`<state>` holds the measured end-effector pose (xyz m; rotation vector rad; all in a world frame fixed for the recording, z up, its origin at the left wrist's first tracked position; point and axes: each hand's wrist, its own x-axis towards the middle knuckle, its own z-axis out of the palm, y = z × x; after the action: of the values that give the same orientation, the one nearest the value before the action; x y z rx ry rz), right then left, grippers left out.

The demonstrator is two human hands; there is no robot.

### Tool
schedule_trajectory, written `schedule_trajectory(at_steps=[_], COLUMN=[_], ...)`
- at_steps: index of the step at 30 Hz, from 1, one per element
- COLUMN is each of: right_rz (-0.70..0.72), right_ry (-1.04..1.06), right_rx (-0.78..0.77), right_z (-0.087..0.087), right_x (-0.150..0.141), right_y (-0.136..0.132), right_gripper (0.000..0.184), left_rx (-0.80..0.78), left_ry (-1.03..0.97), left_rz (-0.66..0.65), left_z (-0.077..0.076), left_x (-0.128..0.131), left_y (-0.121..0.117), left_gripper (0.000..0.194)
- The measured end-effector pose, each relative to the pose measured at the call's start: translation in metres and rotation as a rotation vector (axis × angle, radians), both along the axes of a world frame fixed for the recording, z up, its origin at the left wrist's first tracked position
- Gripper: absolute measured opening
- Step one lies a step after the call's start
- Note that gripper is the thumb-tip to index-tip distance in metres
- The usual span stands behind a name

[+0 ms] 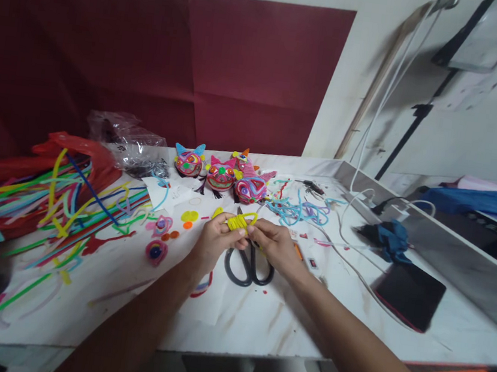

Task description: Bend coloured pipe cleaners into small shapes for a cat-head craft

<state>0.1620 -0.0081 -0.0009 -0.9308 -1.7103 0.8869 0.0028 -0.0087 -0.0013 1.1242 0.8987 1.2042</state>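
Both my hands meet over the middle of the white table [236, 323], pinching a coiled yellow pipe cleaner [239, 221] between them. My left hand [217, 239] grips its left end with fingers closed. My right hand [272, 246] grips the right end, fingers also closed. Black-handled scissors [248, 264] lie on the table just under my hands.
Several colourful pipe-cleaner cat faces [223, 174] stand behind my hands. A heap of loose pipe cleaners [61, 199] on a red bag lies at the left. Blue pipe cleaners [295, 210], white cables [365, 194], a dark phone [410, 293] and a blue cloth [387, 236] lie to the right.
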Motion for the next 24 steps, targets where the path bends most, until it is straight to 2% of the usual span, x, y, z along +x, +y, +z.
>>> schedule_trajectory(at_steps=[3, 5, 10, 16, 20, 24], right_rz=[-0.043, -0.051, -0.020, 0.033, 0.054, 0.090], right_ry=[0.001, -0.001, 0.033, 0.085, 0.033, 0.016], right_rx=[0.064, 0.054, -0.101, -0.306, -0.374, -0.428], right_z=[-0.001, -0.002, -0.007, -0.007, -0.004, -0.007], right_x=[-0.001, 0.000, 0.003, 0.008, 0.010, 0.012], right_y=[0.001, 0.003, 0.007, 0.007, 0.006, 0.008], right_gripper=[0.034, 0.033, 0.031, 0.029, 0.031, 0.036], left_rx=[0.020, 0.023, -0.012, -0.054, 0.029, 0.189], left_ry=[0.029, 0.065, 0.110, 0.153, 0.316, 0.560], left_rz=[0.046, 0.053, -0.016, -0.083, -0.090, -0.049], left_z=[-0.001, -0.002, -0.001, 0.000, -0.003, -0.005], left_x=[0.001, 0.001, 0.000, -0.002, -0.004, -0.006], left_y=[0.000, 0.000, 0.001, 0.004, 0.004, 0.003], left_gripper=[0.053, 0.053, 0.052, 0.040, 0.040, 0.030])
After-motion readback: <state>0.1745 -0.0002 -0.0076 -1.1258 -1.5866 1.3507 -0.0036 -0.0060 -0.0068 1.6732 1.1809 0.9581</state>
